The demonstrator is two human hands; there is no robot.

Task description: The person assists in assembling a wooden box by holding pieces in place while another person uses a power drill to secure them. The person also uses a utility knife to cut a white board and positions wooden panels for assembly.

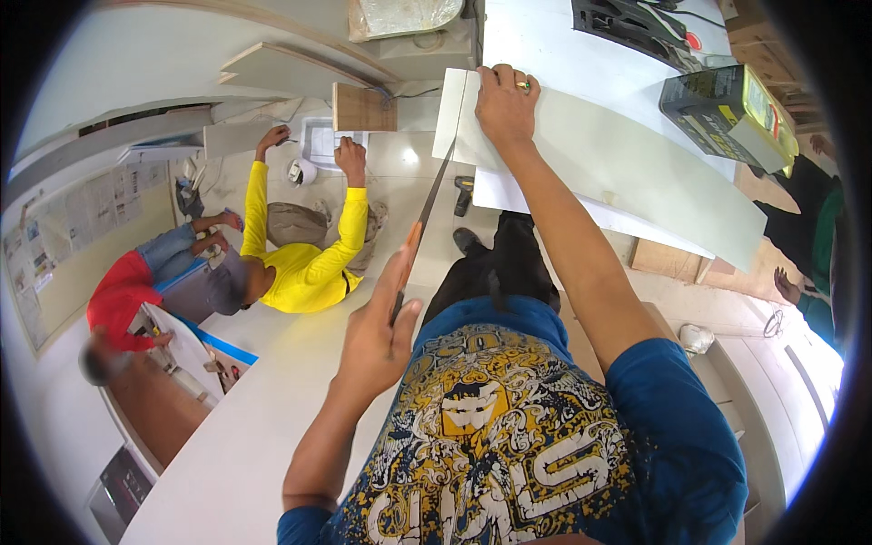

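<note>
My left hand [377,341] is closed round the handle of a handsaw [427,211] with a dark blade and an orange part near the grip. The blade points up and away, its far end at the near edge of a long whitish board [618,154], beside a thin line across the board's left end. My right hand [507,107], with a ring on one finger, bears down on the board just right of that line, fingertips bent over its far edge. The board lies across a white-topped table [536,41], its left end overhanging.
A black-and-yellow box [727,118] sits on the board's right part. A cordless drill [463,195] stands on the floor. Left, a person in yellow [309,263] works near a white tray [318,145]; another wears red [127,295]. Someone in green [825,236] is at far right.
</note>
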